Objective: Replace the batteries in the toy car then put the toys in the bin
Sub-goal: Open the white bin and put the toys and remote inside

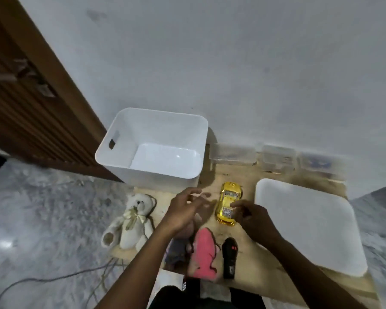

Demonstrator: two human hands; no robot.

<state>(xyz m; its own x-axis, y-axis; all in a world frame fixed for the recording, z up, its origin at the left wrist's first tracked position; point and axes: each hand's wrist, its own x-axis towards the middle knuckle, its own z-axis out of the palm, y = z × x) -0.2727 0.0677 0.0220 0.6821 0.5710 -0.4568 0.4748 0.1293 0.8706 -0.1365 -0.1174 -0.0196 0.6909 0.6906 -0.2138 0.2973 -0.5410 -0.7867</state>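
Seen from the head camera, the yellow toy car (228, 202) sits on its wheels at the centre of the frame on the wooden counter (259, 262), just below the white bin (125, 157). The left hand (187, 210) and right hand (252, 216) hover on either side of it, fingers loose, holding nothing. I'd say the car wants lifting by its flanks with both hands and turning over gently, since the battery cover is probably underneath.
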